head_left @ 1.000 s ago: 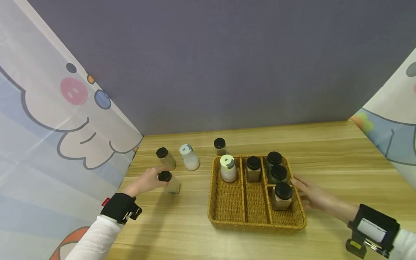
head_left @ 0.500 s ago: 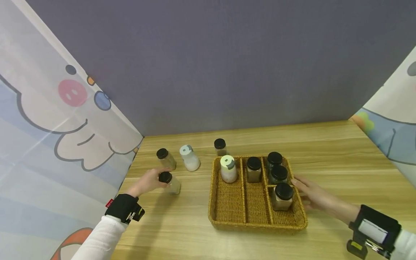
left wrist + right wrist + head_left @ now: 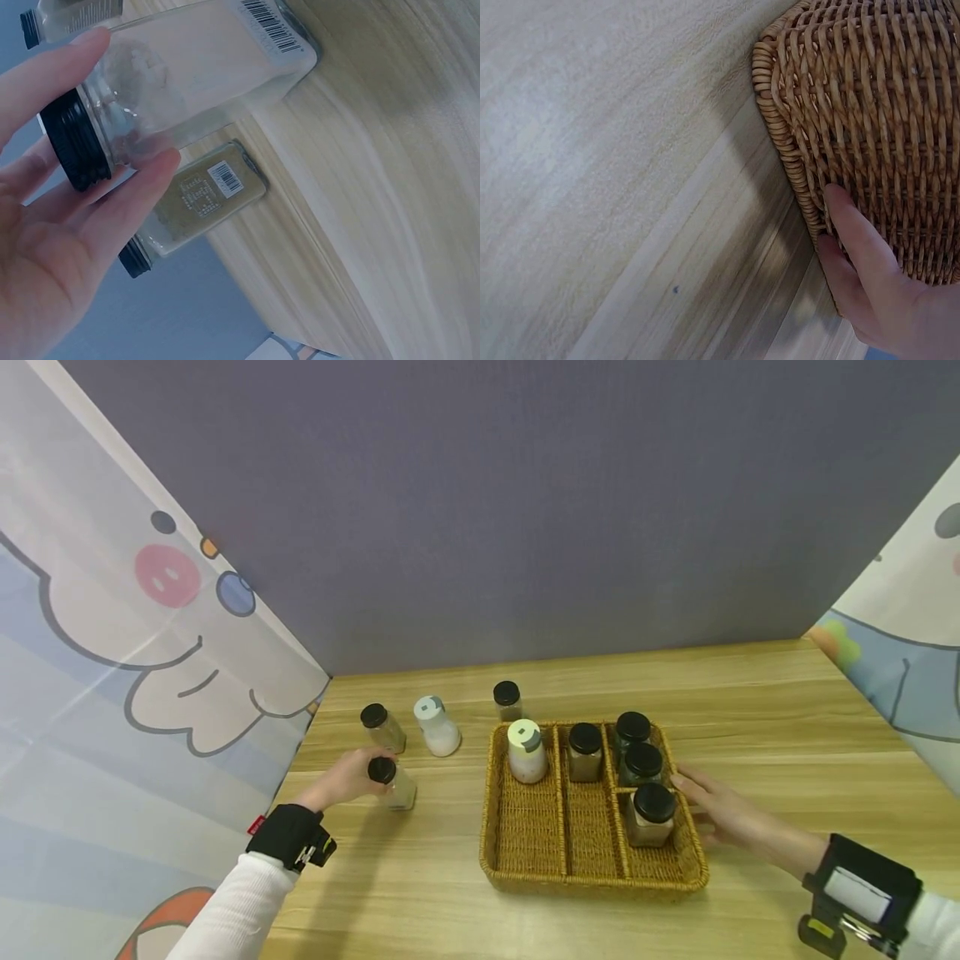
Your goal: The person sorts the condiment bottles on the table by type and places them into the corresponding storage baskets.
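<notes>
My left hand (image 3: 351,778) grips a black-lidded glass jar (image 3: 401,790) near its lid, left of the basket. In the left wrist view, thumb and fingers of the hand (image 3: 56,217) pinch the neck of the clear square jar (image 3: 202,64), which holds pale contents. My right hand (image 3: 723,810) rests against the right side of the wicker basket (image 3: 592,882). Seen from the right wrist, its fairly straight fingers (image 3: 862,240) touch the woven wall (image 3: 877,120). The basket holds a white shaker (image 3: 527,758) at left, one jar (image 3: 585,756) in the middle and several at right.
Behind the left hand stand another black-lidded jar (image 3: 385,731) and a white shaker (image 3: 438,728). A small black-lidded jar (image 3: 507,700) is just behind the basket. A grey panel (image 3: 525,510) rises at the table's back edge, with printed cloth (image 3: 97,710) at the left.
</notes>
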`<state>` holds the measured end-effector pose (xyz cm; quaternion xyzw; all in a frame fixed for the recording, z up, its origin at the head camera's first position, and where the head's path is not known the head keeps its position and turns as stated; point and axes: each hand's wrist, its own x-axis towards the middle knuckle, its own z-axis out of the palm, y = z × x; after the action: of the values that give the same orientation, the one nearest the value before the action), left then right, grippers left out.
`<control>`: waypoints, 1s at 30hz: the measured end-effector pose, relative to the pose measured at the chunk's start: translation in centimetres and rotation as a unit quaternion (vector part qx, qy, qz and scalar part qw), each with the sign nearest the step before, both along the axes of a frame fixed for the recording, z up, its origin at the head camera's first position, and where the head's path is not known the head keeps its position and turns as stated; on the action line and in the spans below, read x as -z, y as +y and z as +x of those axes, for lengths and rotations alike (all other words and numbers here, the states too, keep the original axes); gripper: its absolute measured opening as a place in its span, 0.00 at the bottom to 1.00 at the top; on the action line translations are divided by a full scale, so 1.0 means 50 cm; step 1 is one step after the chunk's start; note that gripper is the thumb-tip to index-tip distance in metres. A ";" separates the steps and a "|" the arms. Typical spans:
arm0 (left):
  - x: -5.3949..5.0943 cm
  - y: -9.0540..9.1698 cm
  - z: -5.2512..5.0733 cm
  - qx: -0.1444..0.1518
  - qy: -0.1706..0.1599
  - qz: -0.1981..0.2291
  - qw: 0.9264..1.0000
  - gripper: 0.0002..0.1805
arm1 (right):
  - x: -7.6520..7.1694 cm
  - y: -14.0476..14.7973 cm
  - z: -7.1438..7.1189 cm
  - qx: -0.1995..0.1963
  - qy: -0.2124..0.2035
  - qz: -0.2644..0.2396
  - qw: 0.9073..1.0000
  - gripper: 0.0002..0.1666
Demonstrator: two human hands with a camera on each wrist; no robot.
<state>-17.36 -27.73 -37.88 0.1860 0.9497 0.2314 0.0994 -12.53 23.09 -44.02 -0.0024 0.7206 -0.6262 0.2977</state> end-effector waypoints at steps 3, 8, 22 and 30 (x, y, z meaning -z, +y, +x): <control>-0.001 -0.001 -0.003 0.009 0.004 -0.002 1.000 0.23 | 0.000 -0.001 0.001 0.002 0.000 0.004 1.000 0.43; -0.006 0.000 -0.006 0.007 -0.007 -0.010 1.000 0.21 | 0.001 0.000 0.000 0.000 0.001 0.004 1.000 0.43; -0.054 0.034 0.011 0.030 0.003 -0.027 0.999 0.21 | 0.000 -0.002 0.001 0.001 0.002 0.003 1.000 0.42; -0.109 0.072 0.024 0.060 0.031 -0.039 0.997 0.21 | -0.001 -0.003 0.002 0.002 0.002 -0.004 1.000 0.42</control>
<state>-16.17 -24.15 -32.45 0.2454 0.9479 0.1819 0.0906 -12.45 22.95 -43.97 -0.0033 0.7184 -0.6298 0.2953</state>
